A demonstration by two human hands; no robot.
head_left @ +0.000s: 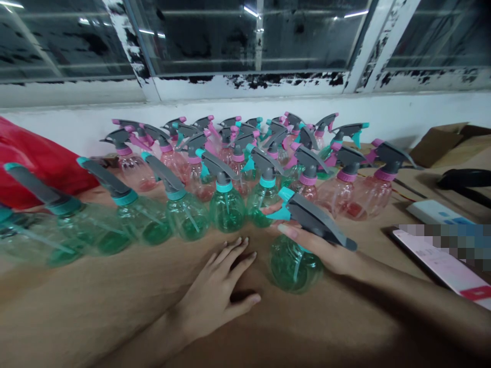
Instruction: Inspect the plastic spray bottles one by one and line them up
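One green spray bottle (295, 271), right of the centre of the frame, is grasped around the neck by the right hand (332, 254), under its grey head (312, 220). The left hand (215, 289), lower centre, is spread and holds nothing, on or just above the table (126, 301). For good handling, I would keep the fingers off the teal trigger (280, 213) and the base clear of neighbouring green bottles (228, 213).
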